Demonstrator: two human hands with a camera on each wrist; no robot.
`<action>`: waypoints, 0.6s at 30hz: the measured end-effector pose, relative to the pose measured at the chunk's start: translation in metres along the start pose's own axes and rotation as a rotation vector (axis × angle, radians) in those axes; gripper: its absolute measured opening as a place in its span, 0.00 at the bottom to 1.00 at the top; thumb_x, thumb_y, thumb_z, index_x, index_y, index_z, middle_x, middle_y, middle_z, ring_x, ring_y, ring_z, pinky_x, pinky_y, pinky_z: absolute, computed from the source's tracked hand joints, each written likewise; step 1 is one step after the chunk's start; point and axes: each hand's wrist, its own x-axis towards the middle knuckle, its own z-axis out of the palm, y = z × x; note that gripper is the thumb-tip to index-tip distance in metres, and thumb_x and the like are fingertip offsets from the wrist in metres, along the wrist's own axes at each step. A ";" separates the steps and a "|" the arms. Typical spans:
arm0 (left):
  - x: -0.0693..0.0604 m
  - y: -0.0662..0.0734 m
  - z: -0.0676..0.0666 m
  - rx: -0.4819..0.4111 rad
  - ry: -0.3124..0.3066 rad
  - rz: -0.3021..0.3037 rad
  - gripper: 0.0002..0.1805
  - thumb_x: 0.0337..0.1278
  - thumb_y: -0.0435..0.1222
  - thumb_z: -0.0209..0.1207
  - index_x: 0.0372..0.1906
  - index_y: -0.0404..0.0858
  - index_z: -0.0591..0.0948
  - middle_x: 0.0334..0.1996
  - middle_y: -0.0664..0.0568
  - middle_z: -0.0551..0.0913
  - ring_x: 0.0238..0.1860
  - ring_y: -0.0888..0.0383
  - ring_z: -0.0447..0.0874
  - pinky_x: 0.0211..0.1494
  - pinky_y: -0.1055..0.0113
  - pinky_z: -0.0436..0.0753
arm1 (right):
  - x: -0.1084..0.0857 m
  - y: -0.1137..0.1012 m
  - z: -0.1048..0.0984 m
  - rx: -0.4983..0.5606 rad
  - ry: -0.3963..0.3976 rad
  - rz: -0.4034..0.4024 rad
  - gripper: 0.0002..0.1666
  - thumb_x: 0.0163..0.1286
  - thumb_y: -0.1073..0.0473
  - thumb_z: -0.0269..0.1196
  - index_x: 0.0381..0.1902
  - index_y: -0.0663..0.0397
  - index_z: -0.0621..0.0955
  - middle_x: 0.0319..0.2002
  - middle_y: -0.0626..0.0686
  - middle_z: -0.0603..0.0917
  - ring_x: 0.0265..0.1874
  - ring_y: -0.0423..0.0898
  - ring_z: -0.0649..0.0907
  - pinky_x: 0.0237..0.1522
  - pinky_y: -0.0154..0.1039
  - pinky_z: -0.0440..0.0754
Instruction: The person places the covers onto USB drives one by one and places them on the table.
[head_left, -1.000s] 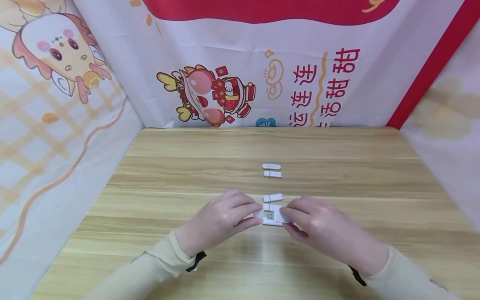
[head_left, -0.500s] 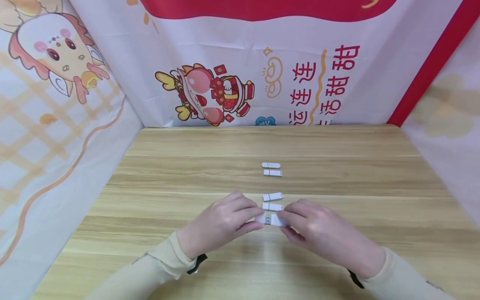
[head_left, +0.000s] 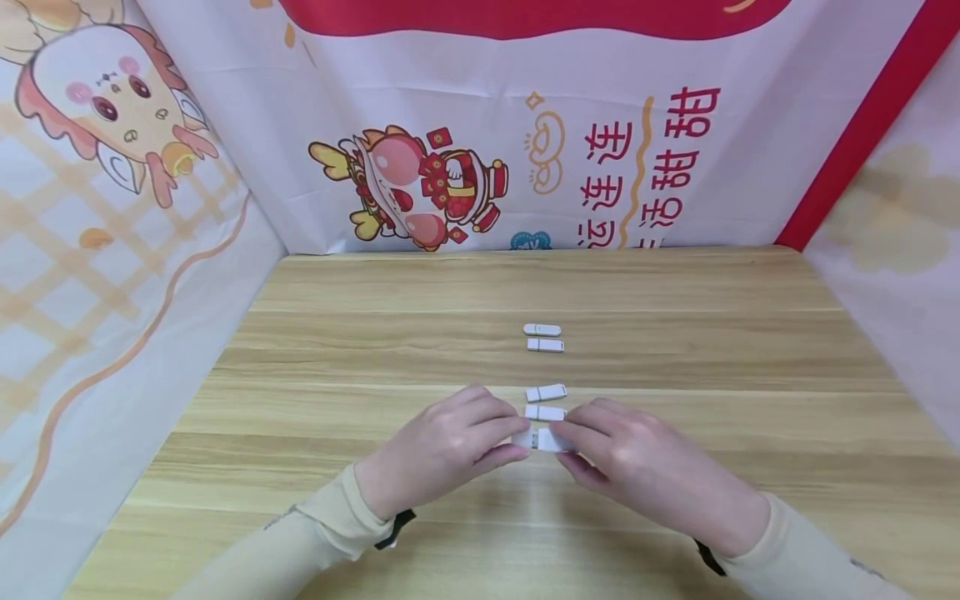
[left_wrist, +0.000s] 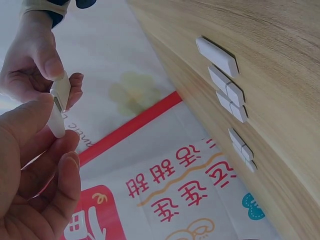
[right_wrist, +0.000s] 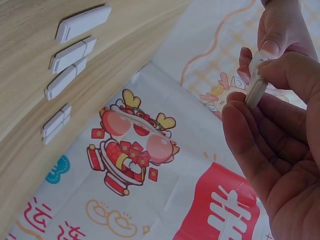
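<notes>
My left hand (head_left: 442,450) pinches a white cap (left_wrist: 56,122) between thumb and fingertips. The white body of a USB stick (head_left: 553,440) is gripped by my right hand (head_left: 652,467). Both parts are held end to end above the table, and a short strip of the metal connector (head_left: 535,439) shows between them. Fingers cover much of the cap and the body. Below the hands lies another white stick (left_wrist: 218,55), seen in the wrist views but hidden behind the held parts in the head view.
Just beyond the hands lie two capped white USB sticks, one slightly slanted (head_left: 546,392) and one straight (head_left: 545,412). Farther back are a rounded white stick (head_left: 542,330) and a squarer one (head_left: 545,345). The wooden table (head_left: 360,333) meets a printed cloth (head_left: 465,67) at the back.
The cap and the USB stick have come together in line, the right hand shifting slightly left. Less of the metal connector shows now than half a second ago.
</notes>
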 end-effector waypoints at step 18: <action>0.005 0.000 0.001 0.006 -0.007 0.000 0.13 0.59 0.37 0.68 0.45 0.34 0.86 0.39 0.52 0.84 0.39 0.60 0.79 0.44 0.75 0.80 | 0.008 0.001 0.002 0.024 -0.017 0.012 0.21 0.45 0.68 0.77 0.40 0.61 0.84 0.35 0.50 0.84 0.32 0.43 0.83 0.33 0.33 0.84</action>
